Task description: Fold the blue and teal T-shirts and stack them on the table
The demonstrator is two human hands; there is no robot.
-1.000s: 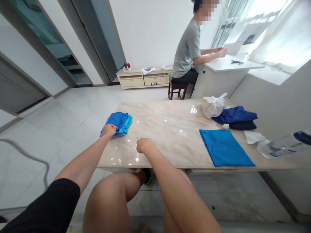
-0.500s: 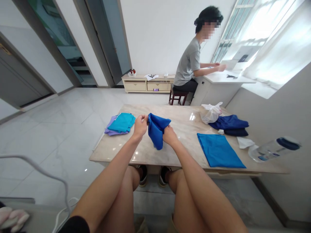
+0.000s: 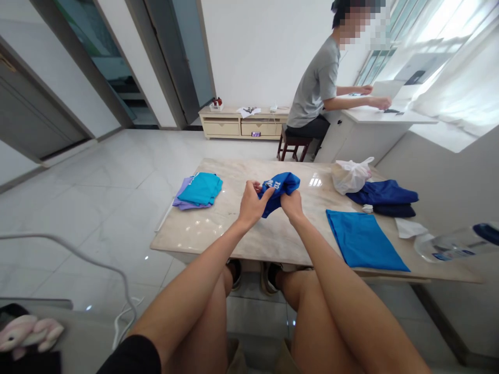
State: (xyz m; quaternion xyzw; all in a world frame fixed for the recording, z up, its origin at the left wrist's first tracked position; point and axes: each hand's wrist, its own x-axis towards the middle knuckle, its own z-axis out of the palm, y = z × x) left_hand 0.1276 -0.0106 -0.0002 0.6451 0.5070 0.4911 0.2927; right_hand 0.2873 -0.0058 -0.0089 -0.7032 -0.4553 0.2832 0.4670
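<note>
A royal-blue piece of cloth (image 3: 289, 183) with white lettering is bunched up between my two hands, above the middle of the table. My left hand (image 3: 252, 203) grips its left side, thumb lying over the fabric near the lettering. On the right side, my right hand (image 3: 292, 205) is closed round a lower fold. Whether the cloth is a bag or a garment cannot be made out. To the left lies a folded turquoise cloth (image 3: 202, 188) on top of a purple cloth (image 3: 182, 201). A flat, folded bright-blue cloth (image 3: 364, 240) lies to the right.
The marble-topped table (image 3: 234, 234) also bears a white plastic bag (image 3: 352, 176), dark-blue folded cloths (image 3: 390, 195), a white tissue (image 3: 409, 228) and a clear bottle (image 3: 448, 246) lying tilted. Beyond it, a person in a grey shirt (image 3: 316, 78) sits at a white desk.
The blue cloth has moved to the right and been gathered smaller, and white lettering now shows on it. My left hand has shifted its hold. The view has tilted down slightly.
</note>
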